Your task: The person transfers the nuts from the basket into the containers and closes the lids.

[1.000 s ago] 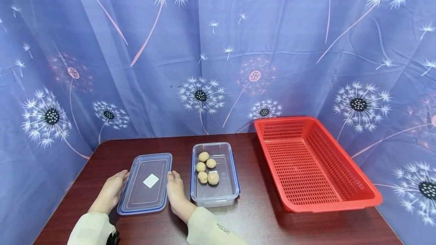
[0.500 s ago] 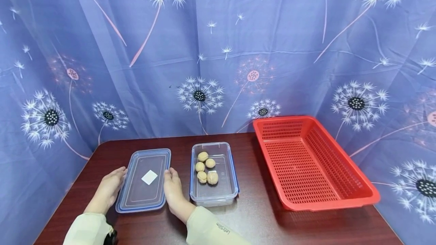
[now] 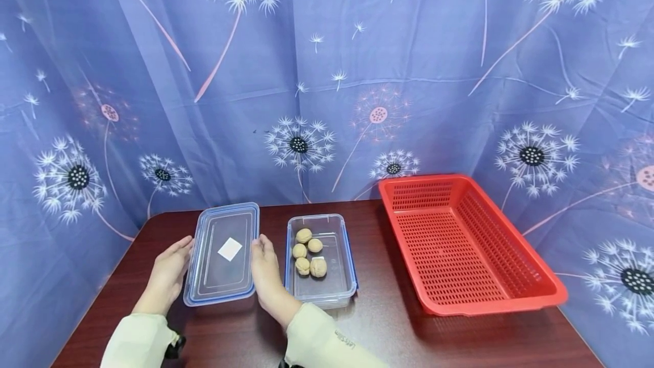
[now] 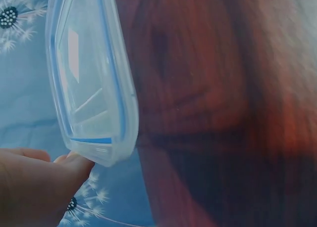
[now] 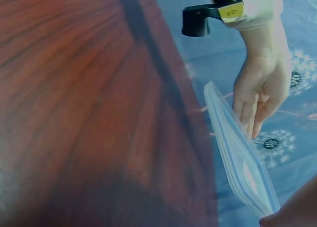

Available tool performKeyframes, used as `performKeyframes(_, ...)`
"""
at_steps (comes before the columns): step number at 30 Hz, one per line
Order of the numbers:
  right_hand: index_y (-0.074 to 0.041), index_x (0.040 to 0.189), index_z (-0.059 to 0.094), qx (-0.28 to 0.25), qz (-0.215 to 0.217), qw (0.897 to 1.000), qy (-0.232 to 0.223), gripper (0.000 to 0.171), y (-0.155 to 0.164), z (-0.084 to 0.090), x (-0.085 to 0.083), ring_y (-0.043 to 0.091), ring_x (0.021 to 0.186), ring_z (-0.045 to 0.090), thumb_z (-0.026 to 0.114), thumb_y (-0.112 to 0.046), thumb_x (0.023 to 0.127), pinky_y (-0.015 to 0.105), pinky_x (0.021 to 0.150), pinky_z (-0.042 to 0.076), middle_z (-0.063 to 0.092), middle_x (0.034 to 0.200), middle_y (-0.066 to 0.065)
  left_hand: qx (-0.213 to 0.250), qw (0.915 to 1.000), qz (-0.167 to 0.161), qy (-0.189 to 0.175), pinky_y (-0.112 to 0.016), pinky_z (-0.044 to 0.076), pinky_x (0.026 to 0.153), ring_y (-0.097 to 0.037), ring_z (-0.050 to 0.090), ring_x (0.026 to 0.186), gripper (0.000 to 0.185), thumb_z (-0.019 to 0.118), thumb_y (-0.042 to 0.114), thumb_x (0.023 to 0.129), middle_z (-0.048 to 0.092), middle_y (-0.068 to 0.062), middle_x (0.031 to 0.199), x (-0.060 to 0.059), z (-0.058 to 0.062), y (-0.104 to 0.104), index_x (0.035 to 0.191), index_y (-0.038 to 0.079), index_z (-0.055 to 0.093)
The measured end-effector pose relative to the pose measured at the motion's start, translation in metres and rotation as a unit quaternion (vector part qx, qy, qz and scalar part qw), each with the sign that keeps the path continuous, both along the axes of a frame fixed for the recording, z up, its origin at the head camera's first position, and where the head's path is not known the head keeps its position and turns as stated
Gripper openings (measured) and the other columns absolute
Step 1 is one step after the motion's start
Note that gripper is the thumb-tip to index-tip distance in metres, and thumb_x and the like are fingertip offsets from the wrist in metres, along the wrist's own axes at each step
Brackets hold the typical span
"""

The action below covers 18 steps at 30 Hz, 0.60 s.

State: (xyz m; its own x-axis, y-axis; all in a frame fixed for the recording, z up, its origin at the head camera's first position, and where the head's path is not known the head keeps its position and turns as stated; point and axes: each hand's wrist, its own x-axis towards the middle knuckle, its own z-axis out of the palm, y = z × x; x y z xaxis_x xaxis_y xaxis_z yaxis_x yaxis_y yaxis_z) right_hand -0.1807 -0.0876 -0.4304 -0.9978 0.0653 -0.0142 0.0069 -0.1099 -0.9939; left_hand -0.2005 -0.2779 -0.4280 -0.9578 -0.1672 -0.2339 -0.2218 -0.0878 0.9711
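In the head view, a clear plastic container lid [image 3: 225,268] with a blue seal and white label is held above the table, tilted with its far edge up. My left hand [image 3: 168,271] holds its left edge, and my right hand [image 3: 268,274] grips the right edge. Seen from the left wrist, fingers [image 4: 74,167] touch the rim of the lid [image 4: 91,108]. The right wrist view shows the lid [image 5: 237,153] nearly edge-on, the left hand [image 5: 260,93] beyond it. Just right of my right hand stands a clear plastic box [image 3: 337,288] with several walnuts [image 3: 302,266].
A large red plastic basket [image 3: 455,257] with slotted walls stands on the right of the dark wooden table [image 3: 388,328]. A blue dandelion-print curtain [image 3: 327,95] hangs behind and along both sides.
Both hands have raised the lid off the table, tilting it and moving it slightly away from me. The box, walnuts and basket have stayed put.
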Motion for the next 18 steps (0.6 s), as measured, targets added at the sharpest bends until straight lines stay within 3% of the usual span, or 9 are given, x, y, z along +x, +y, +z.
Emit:
performKeyframes(15,0.008,0.142,0.034,-0.076,0.002,0.997,0.03,0.049,0.033,0.019,-0.021,0.037,0.134,0.036,0.034,-0.023,0.104,0.048,0.113,0.028,0.039,0.145,0.025,0.086,0.9942,0.038,0.052,-0.024,0.03,0.11,-0.023,0.027,0.141,0.05,0.025,0.002,0.102,0.021,-0.019,0.155,-0.009,0.026,0.031,0.151,-0.003,0.016)
performKeyframes(18,0.006,0.142,0.035,-0.089,-0.001,0.995,0.037,0.048,0.04,0.024,-0.023,0.035,0.135,0.036,0.035,-0.023,0.104,0.047,0.113,0.027,0.04,0.145,0.024,0.1,0.9917,0.056,0.058,-0.021,0.035,0.106,-0.02,0.033,0.138,0.05,0.028,0.002,0.102,0.037,-0.013,0.149,-0.011,0.031,0.039,0.151,-0.003,0.02)
